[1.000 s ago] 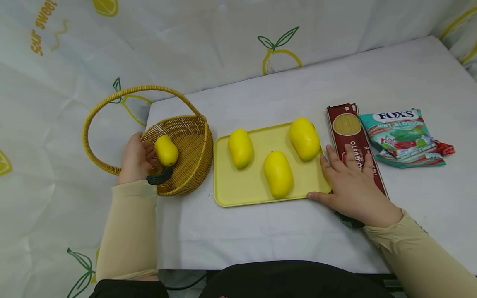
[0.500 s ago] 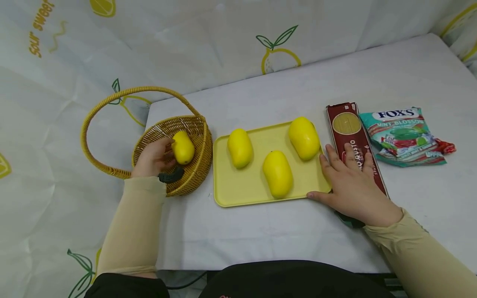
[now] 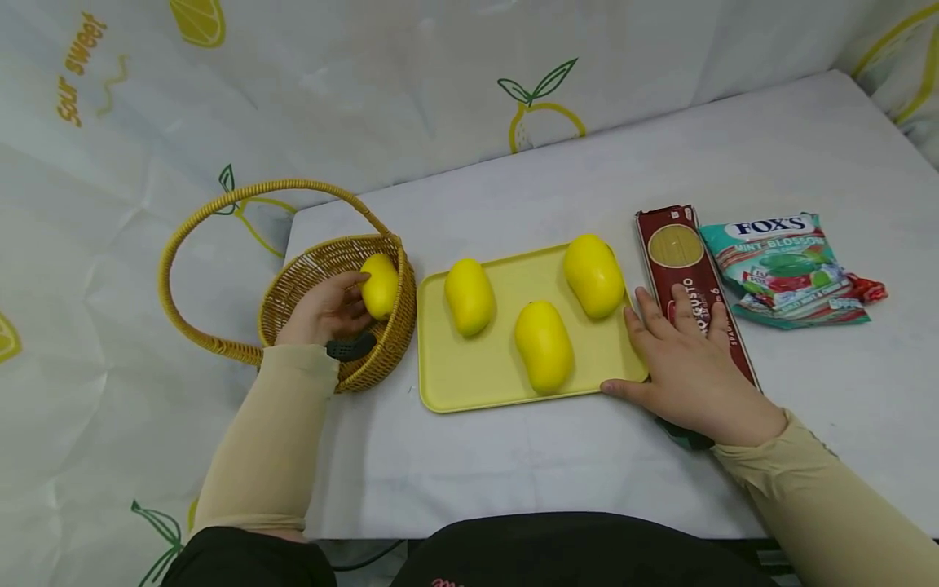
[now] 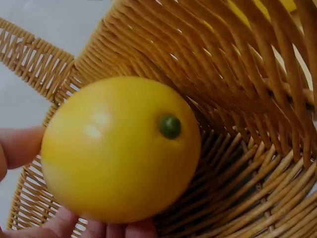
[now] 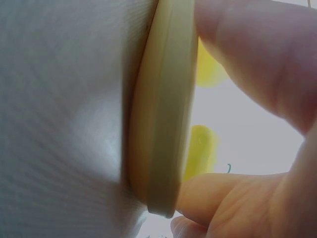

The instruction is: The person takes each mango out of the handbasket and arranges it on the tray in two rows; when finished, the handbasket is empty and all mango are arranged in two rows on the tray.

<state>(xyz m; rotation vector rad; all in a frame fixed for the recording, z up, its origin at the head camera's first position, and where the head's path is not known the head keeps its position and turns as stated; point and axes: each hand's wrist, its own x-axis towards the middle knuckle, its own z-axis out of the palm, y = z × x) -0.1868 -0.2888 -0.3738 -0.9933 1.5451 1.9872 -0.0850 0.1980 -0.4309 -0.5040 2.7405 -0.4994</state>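
Observation:
My left hand (image 3: 326,310) reaches into the wicker basket (image 3: 289,281) and holds a yellow mango (image 3: 379,287) against the basket's right side. In the left wrist view the thumb lies at one side of this mango (image 4: 119,153) and fingertips curl beneath it; its green stem end faces the camera. My right hand (image 3: 685,371) lies spread, with straight fingers over the dark red spaghetti pack (image 3: 678,249) and its thumb at the yellow tray's near right corner. In the right wrist view thumb and finger touch the rim of the tray (image 5: 166,124).
On the yellow tray (image 3: 458,375) lie three mangoes: left mango (image 3: 469,297), middle mango (image 3: 544,346) and right mango (image 3: 594,277). A teal candy bag (image 3: 785,273) sits beyond the spaghetti pack, a red wrapped candy (image 3: 867,289) beside it. The basket's tall handle (image 3: 172,261) arches leftward.
My left hand has carried the mango rightward inside the basket, from its left part to its right wall. The right hand stays on the tray edge and spaghetti pack.

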